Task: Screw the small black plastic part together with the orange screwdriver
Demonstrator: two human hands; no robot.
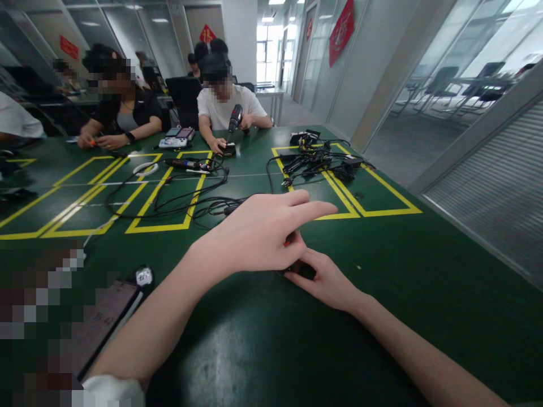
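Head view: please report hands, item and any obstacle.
Left hand partly covers right hand. Orange item at left hand, mostly hidden. Black cables beyond hands.

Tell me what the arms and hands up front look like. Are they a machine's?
No, they are a person's. The left hand and right hand wear no gloves, and no rings or watch show. What looks like a whitish sleeve edges the left arm; the right forearm is bare as far as visible.

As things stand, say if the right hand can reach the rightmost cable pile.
Likely yes, swinging right: the left hand crosses the direct line to the cable pile; that side looks free.
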